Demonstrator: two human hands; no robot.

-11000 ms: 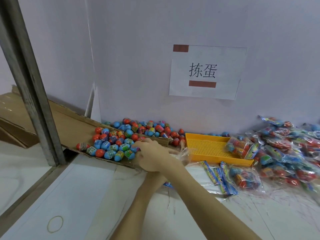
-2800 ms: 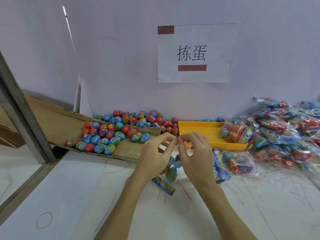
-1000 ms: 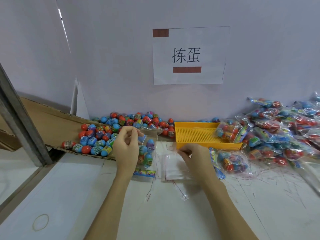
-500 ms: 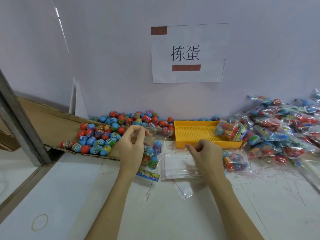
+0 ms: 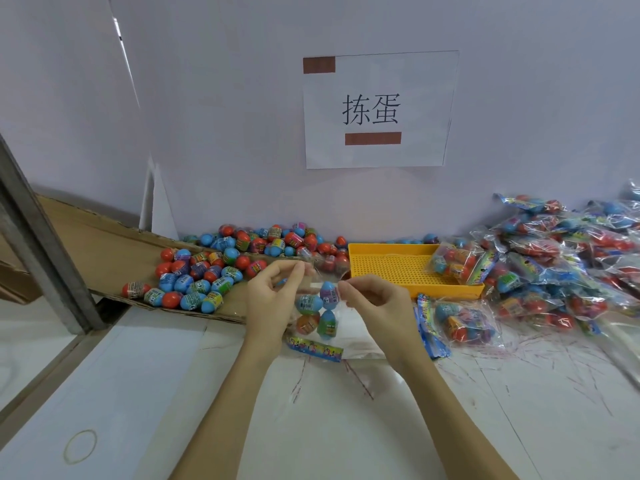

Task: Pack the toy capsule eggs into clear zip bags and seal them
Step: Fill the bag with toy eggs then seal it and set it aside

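A clear zip bag [image 5: 317,311] with several capsule eggs and a printed card inside hangs upright over the table. My left hand [image 5: 273,299] pinches its top edge at the left, and my right hand [image 5: 375,303] pinches the same edge at the right. Loose red and blue capsule eggs [image 5: 207,275] lie heaped on a brown cardboard sheet [image 5: 86,244] to the left and along the wall. Empty clear bags [image 5: 360,341] lie flat on the table under the held bag.
A yellow perforated tray [image 5: 391,268] stands behind my right hand with one filled bag leaning in it. A big pile of filled bags [image 5: 561,258] covers the right side. A grey metal post [image 5: 38,244] rises at the left. A rubber band [image 5: 80,446] lies front left.
My right hand left the empty bags on the table and came up to the filled bag's top edge. Both hands now hold that bag, which sits nearer the middle.
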